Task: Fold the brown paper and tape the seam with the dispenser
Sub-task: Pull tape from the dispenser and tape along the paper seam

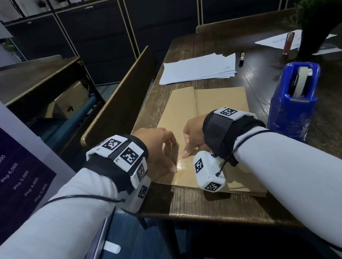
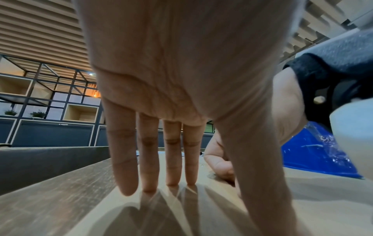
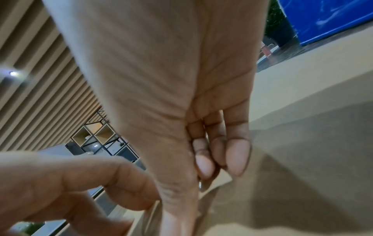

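The brown paper (image 1: 221, 102) lies folded flat on the dark wooden table (image 1: 204, 211), its seam running away from me down the middle. A glossy strip of clear tape (image 1: 182, 165) sits across the seam's near end. My left hand (image 1: 166, 154) has straight fingers (image 2: 171, 159) with their tips on the paper (image 2: 302, 199), and its thumb presses the tape's left end. My right hand (image 1: 190, 146) presses its thumb on the tape's right part, its other fingers (image 3: 236, 156) curled under, holding nothing I can see. The blue tape dispenser (image 1: 293, 100) stands at the right, untouched.
A stack of white sheets (image 1: 197, 68) and a marker (image 1: 241, 58) lie beyond the paper. A potted plant (image 1: 319, 19) and a reddish tube (image 1: 287, 42) stand at the far right. A wooden partition (image 1: 121, 96) borders the table's left side.
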`<action>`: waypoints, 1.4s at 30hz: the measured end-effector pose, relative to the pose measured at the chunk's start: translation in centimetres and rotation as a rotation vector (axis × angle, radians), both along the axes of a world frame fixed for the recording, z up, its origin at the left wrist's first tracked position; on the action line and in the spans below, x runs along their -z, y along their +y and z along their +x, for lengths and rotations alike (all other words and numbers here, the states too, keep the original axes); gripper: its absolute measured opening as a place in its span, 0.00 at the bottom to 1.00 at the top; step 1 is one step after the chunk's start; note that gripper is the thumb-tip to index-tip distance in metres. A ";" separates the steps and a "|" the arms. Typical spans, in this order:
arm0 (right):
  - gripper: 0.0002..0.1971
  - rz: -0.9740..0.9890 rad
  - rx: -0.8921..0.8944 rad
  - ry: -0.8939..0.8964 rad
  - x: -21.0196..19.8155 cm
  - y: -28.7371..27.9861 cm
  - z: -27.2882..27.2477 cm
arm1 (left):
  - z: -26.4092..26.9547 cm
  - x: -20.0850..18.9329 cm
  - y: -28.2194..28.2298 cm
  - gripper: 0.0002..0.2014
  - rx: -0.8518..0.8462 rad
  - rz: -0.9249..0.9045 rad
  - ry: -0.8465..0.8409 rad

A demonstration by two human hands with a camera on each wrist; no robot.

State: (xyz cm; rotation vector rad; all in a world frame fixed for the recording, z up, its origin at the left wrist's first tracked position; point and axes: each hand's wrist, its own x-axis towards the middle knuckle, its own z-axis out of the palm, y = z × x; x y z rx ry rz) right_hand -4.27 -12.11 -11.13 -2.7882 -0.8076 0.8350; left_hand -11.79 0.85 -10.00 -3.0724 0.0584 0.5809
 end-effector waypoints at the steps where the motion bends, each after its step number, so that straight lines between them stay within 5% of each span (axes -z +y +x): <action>1: 0.31 -0.005 -0.004 -0.012 0.0 -0.1 0.0 | 0.0 0.0 0.0 0.38 0.000 0.003 0.002; 12: 0.36 -0.090 -0.045 -0.046 0.5 0.7 0.4 | 0.1 0.1 0.2 0.37 -0.010 -0.014 0.002; 20: 0.29 -0.023 -0.034 -0.001 0.0 0.1 0.7 | 0.1 -0.1 0.1 0.38 -0.009 0.003 0.002; 29: 0.38 -0.122 -0.083 -0.068 0.4 0.6 -0.4 | 0.2 0.1 0.2 0.39 -0.010 0.014 0.012; 37: 0.19 0.289 0.088 -0.006 -0.3 -1.8 0.0 | 0.2 0.3 0.3 0.39 0.002 0.047 0.011; 39: 0.26 0.400 0.132 -0.062 -0.7 -2.4 -0.1 | 0.3 0.4 0.4 0.39 -0.004 0.043 0.013; 42: 0.47 0.255 0.092 -0.055 -1.0 -2.2 -0.7 | 0.4 0.2 0.3 0.39 -0.008 0.052 0.024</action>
